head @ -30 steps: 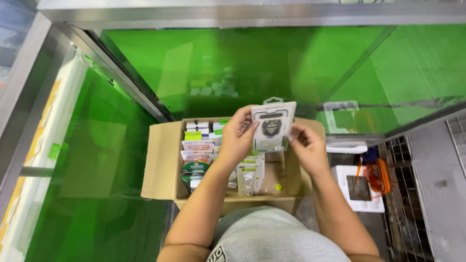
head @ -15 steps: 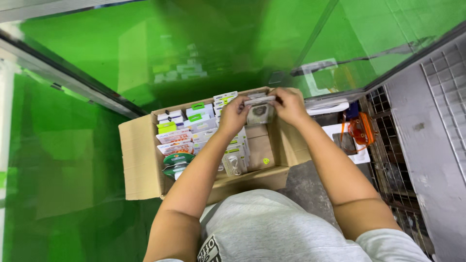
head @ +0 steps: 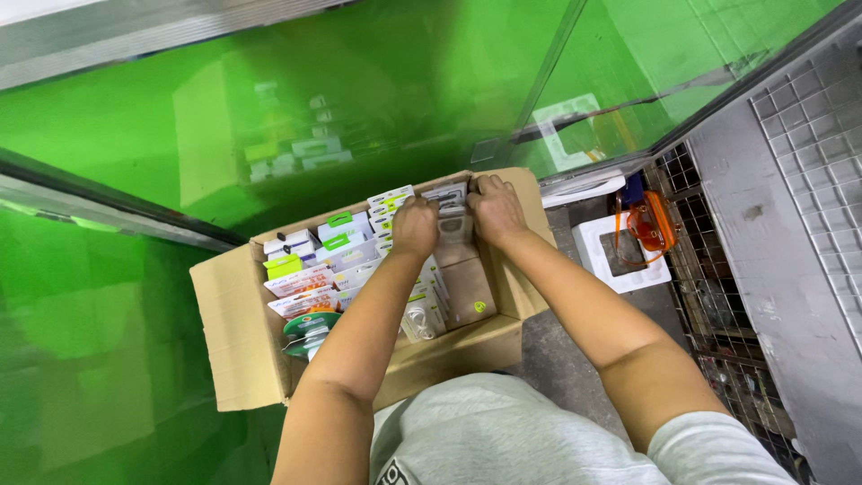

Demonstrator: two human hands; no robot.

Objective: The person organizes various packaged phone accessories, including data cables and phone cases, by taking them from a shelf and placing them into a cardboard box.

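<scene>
I see both hands, left [head: 415,227] and right [head: 494,208], gripping a clear packet [head: 452,220] at the far end inside the cardboard box [head: 235,346]

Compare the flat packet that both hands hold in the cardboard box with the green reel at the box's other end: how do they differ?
The packet is flat, pale and rectangular; the green reel is round.
The packet stands upright at the far right of the cardboard box, gripped by the left hand and the right hand; the reel lies at the near left, untouched.
The packet sits beside bare box floor; the reel is crowded by small packages.
Both are inside the same box.
</scene>
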